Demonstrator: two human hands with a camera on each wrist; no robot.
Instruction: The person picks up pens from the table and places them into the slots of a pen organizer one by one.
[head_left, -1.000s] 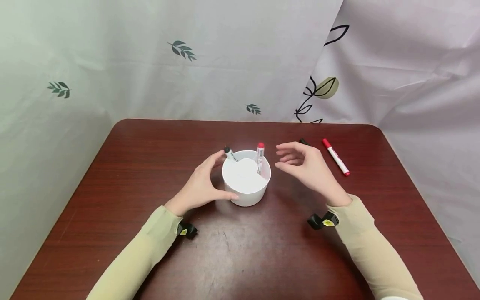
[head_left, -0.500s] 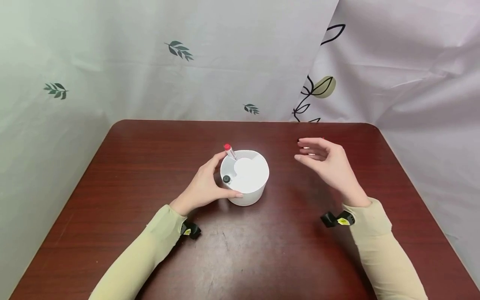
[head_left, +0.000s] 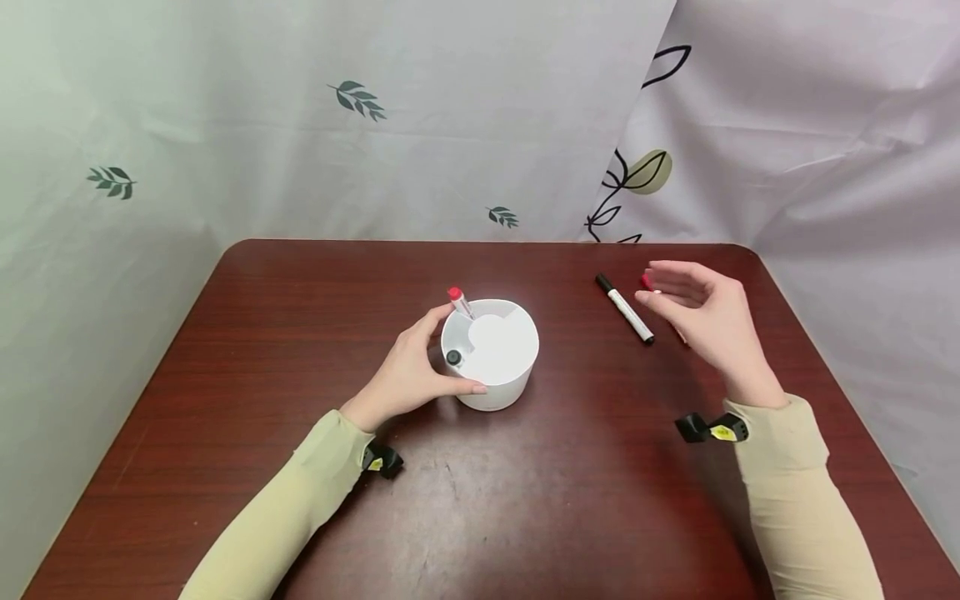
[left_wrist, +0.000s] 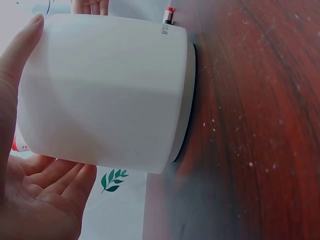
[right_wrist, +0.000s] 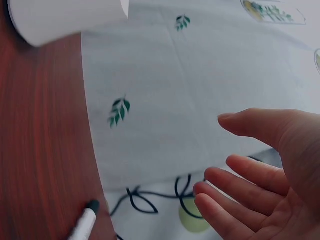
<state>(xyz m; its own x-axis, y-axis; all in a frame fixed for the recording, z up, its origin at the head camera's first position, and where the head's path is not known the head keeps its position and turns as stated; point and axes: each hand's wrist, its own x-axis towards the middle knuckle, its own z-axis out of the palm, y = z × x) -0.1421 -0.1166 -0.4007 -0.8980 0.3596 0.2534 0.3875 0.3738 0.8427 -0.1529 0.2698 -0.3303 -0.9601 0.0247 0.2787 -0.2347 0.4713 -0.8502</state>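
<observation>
A round white pen holder (head_left: 491, 398) with inner dividers stands on the table. My left hand (head_left: 405, 371) grips its left side, thumb at the front and fingers behind. Inside, a red-capped marker (head_left: 459, 302) leans at the back left, and a black-capped marker (head_left: 453, 357) shows only its end at the front left. Raised over the table's right side, my right hand (head_left: 712, 325) holds nothing; its fingers are relaxed and apart from the thumb. Near its fingertips lies a white marker with a black cap (head_left: 626, 308). A red marker (head_left: 647, 282) is mostly hidden behind this hand.
The dark red-brown wooden table (head_left: 337, 292) has rounded far corners. A pale curtain (head_left: 262, 125) with leaf prints hangs right behind it. In the left wrist view, a narrower base shows beneath the pen holder.
The pen holder has turned, bringing its red marker to the back left and the black one to the front left. My right hand has moved right, uncovering the black-capped marker on the table.
</observation>
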